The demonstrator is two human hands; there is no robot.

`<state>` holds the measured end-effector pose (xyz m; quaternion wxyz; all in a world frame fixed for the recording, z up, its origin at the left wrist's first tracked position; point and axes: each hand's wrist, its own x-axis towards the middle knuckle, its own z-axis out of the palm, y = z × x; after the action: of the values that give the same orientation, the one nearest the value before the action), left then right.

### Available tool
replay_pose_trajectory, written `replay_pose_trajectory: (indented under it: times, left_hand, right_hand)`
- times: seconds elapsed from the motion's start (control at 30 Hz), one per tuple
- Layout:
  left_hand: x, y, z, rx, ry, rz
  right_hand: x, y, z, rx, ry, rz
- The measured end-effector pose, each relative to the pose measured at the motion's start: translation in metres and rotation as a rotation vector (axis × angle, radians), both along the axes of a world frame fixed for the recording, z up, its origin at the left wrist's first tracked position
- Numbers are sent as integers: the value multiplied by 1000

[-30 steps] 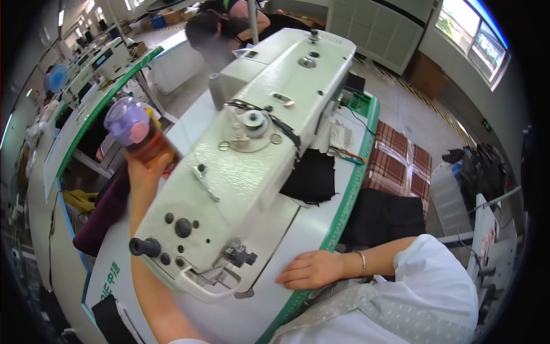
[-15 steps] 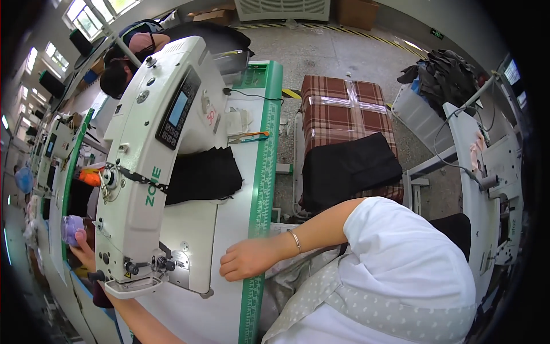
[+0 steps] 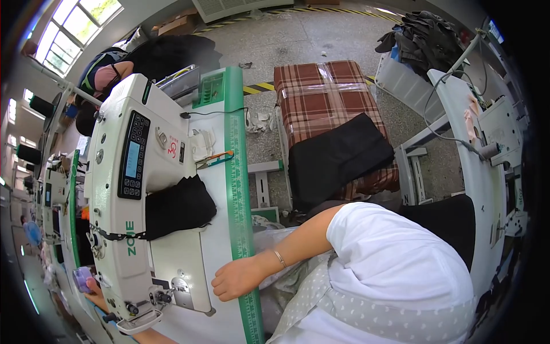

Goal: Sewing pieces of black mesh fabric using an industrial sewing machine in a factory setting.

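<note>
The right hand [image 3: 238,279] lay open and flat by the foot of the white sewing machine [image 3: 129,200], while behind the machine the left hand [image 3: 94,285] gripped a purple-topped bottle [image 3: 82,278].

Glossy white enamelled sewing machine [image 3: 123,189]

The sewing machine [image 3: 134,195] is hiding most of the left hand [image 3: 94,285]; only a few fingers are showing behind its lower end, around a small purple thing [image 3: 82,278] too blurred to identify, so the grip cannot be judged. The left forearm is running out at the bottom edge. The black cloth [image 3: 177,206] is disappearing partly under the machine's arm. The needle area is too small to make out.
</note>
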<state>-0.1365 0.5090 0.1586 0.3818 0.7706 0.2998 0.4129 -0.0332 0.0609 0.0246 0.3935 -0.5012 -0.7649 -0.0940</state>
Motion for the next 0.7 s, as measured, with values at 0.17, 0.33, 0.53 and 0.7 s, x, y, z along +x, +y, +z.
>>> replay_pose_trajectory:
  times: [0.17,0.33,0.53,0.7]
  left_hand:
    - [-3,-24,1,20,-66,-198]
    - [-58,-32,-6,-48,-111,-252]
    - [-131,-108,-11,144,-149,111]
    - [-188,-187,-26,215,-146,203]
  right_hand:
    - [0,0,-3,18,6,3]
    - [2,-1,-1,27,67,20]
    - [7,-5,11,-51,133,46]
    - [2,5,19,-170,163,168]
